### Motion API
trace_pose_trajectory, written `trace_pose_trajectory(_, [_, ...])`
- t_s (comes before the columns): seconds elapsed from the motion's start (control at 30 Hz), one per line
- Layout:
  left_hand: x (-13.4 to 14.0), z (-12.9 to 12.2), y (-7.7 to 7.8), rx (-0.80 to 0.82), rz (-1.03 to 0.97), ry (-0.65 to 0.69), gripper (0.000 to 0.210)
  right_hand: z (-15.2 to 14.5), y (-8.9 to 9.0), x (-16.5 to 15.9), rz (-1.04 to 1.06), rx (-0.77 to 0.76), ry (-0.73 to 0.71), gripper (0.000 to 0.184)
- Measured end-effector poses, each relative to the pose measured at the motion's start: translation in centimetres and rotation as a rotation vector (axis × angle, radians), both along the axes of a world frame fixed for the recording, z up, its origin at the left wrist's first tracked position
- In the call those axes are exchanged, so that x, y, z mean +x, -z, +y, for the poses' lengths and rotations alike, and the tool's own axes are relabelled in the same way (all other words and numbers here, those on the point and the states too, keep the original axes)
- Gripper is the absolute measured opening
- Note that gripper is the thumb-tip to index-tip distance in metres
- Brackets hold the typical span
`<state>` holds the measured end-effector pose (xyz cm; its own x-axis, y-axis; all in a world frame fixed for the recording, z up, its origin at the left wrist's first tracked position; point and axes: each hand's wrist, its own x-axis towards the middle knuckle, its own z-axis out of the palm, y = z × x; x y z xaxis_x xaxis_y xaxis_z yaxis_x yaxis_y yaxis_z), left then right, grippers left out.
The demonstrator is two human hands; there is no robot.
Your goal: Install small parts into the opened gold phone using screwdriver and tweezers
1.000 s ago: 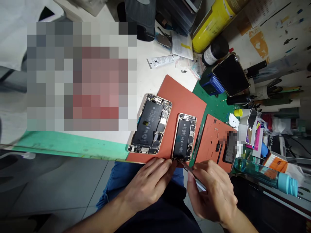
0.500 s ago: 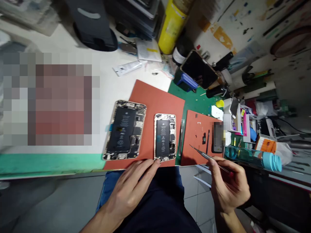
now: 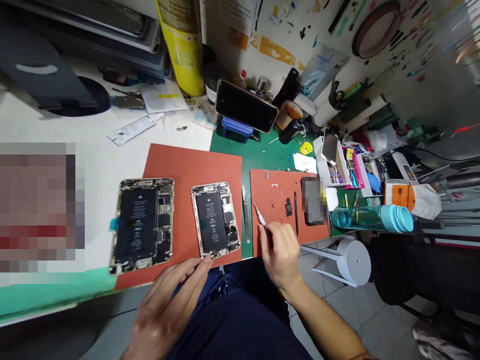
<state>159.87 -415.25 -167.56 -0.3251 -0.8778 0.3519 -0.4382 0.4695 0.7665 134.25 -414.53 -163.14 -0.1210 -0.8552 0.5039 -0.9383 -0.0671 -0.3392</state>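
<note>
My left hand (image 3: 170, 295) rests palm down at the table's front edge, its fingertips closed at the bottom edge of a smaller opened phone (image 3: 215, 220). That phone lies with its black battery and boards bare. My right hand (image 3: 279, 250) is closed around a slim silver screwdriver (image 3: 260, 216), its tip pointing up and left above the left edge of the small red mat (image 3: 275, 232). A larger opened phone (image 3: 144, 220), also with its battery showing, lies to the left on the large red mat (image 3: 183, 162). Metal tweezers (image 3: 245, 215) lie between the two mats.
On the small mat are a black pry stick (image 3: 296, 212), small dark parts and a dark phone piece (image 3: 313, 200). A phone stands on a blue holder (image 3: 236, 127) behind. A blue bottle (image 3: 371, 218) and white boxes (image 3: 330, 155) line the right. A stool (image 3: 352, 262) stands below.
The view has swung to the right. My right hand has moved left with the screwdriver, nearer the tweezers and the smaller phone. My left hand stays at that phone's bottom edge.
</note>
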Motion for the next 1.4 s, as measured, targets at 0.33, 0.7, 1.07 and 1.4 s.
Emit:
trace_pose_trajectory(0.33, [0.4,0.3,0.5,-0.027,-0.022,0.02,0.044,-2.8,-0.7,-3.3,-0.004,0.24,0.168,0.021])
trace_pose_trajectory(0.7, [-1.5,-0.4,-2.5,-0.139,-0.054,-0.014,0.037,-2.1,-3.3,-2.0,-0.071,0.299,-0.043,0.015])
trace_pose_trajectory(1.07, [-1.5,-0.7,-2.2,-0.246,-0.071,0.003,0.031,-0.8,-3.0,4.2,0.072,0.368,-0.488,0.02])
trace_pose_trajectory(1.4, [-1.5,-0.7,-2.1,-0.233,-0.052,0.01,0.029,-1.5,-3.6,4.2,0.118,0.413,-0.555,0.023])
